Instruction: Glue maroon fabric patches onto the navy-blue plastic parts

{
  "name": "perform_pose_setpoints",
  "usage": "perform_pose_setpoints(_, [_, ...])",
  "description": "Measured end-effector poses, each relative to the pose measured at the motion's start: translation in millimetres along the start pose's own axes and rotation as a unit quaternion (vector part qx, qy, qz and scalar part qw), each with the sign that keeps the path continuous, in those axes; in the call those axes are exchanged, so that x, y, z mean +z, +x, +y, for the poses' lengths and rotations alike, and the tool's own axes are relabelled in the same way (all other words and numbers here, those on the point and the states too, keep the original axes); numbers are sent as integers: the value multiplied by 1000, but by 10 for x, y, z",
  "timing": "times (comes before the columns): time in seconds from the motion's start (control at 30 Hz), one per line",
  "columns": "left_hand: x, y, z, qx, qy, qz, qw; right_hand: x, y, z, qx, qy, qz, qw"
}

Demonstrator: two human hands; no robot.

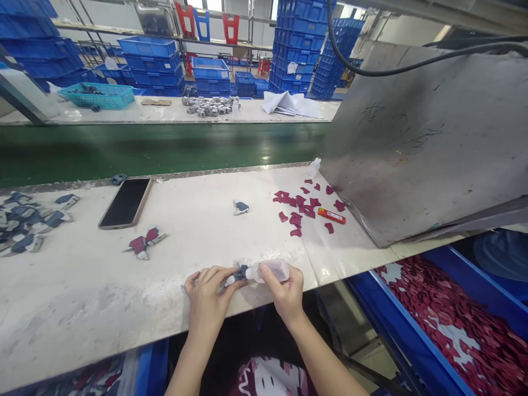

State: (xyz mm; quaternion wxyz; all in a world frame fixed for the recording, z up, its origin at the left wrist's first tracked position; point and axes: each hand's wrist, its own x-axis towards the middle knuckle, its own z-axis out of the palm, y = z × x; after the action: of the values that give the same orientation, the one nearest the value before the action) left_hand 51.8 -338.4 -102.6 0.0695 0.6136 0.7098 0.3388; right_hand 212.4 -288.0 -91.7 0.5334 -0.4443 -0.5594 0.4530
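Near the table's front edge, my left hand (211, 289) pinches a small grey and white plastic part (236, 276) between thumb and fingers. My right hand (286, 289) is wrapped round a translucent squeeze bottle (274, 270), tipped on its side. The bottle's nozzle points left and meets the grey part; whether any liquid comes out is too small to see. Beyond my hands lies a single grey and white part (241, 207). To the right are scattered dark red pieces (295, 219). Two parts with red faces (144, 242) lie to the left.
A phone (126, 203) and a pile of grey parts (25, 223) lie at the left. A red and yellow tube (331, 215) sits near a metal panel (424, 143). Below right stands a blue bin (412, 324) of red pieces. A green belt (173, 146) runs behind.
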Motion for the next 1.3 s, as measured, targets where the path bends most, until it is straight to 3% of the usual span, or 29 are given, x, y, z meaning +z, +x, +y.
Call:
perform_pose_setpoints(0.47, [1, 16, -11, -4, -4, -3, 1000, -111, 24, 2, 10, -15, 34, 999])
perform_pose_setpoints(0.93, [11, -6, -32, 5, 2, 5, 1000, -172, 22, -19, -99, -92, 64, 989])
perform_pose_setpoints(1.03, [12, -4, -35, 0, 3, 1, 1000, -189, 25, -2, -55, -50, 67, 995])
perform_pose_setpoints(1.2, [11, 5, -27, 19, 15, 11, 1000, -237, 142, 56, 60, 88, 129, 986])
perform_pose_setpoints(1.3, [19, 8, -58, 42, 32, 29, 998, -208, 298, 27, 63, 113, 86, 988])
